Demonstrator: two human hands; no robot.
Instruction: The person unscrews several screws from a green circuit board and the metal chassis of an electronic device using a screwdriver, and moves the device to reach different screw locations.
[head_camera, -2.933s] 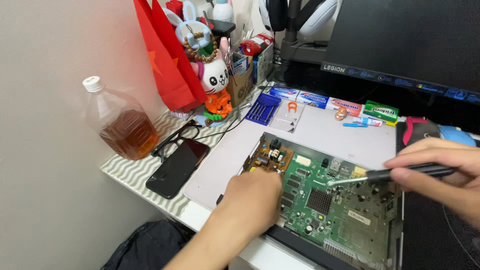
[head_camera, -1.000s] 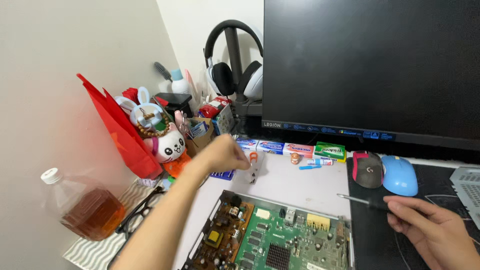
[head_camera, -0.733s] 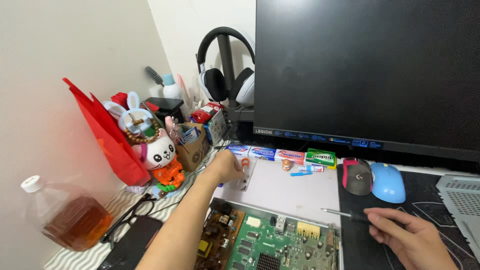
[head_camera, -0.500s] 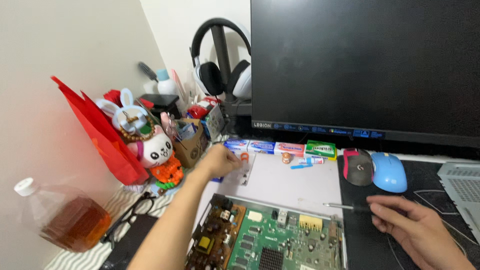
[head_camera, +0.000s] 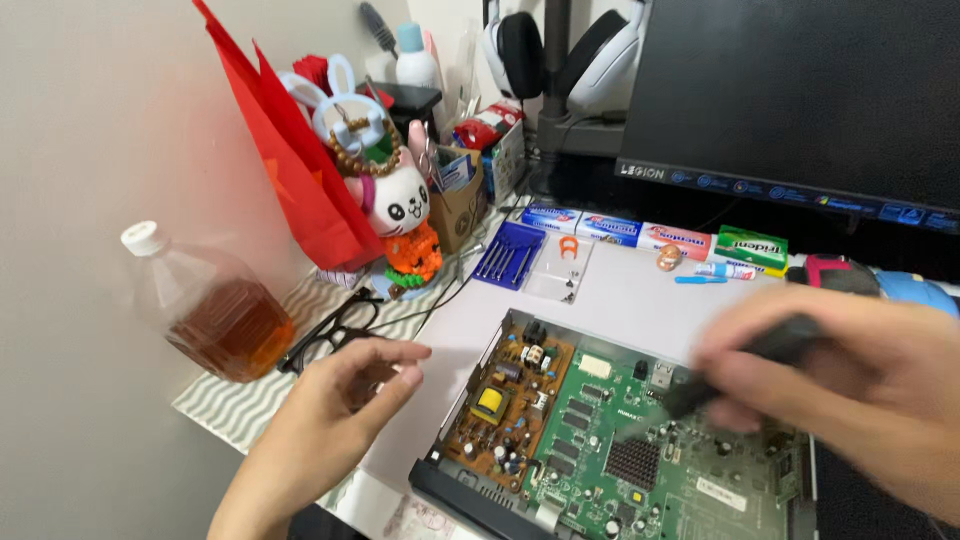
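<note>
Two hands work over one opened device: a green circuit board in a dark tray, lying at the desk's near edge in front of the monitor. Right hand, motion-blurred, is curled around a dark screwdriver and grips it, with the tip angled down toward the board's middle; exact contact point cannot be told through the blur. Left hand hovers just left of the board, fingers loosely curled with thumb and forefinger close together; whether they pinch something small cannot be told. Left of the board, by the wall: bottle of amber liquid, black glasses. Behind the board: blue bit case with its clear lid, a small orange piece on the lid, and a row of flat packs under the monitor. Judgement: step in hand looks like screw work on the board, driver being brought to a fastener. Next move likely calls for seating the tip squarely in the screw head, with the left hand steadying the tray so the board does not shift.
</note>
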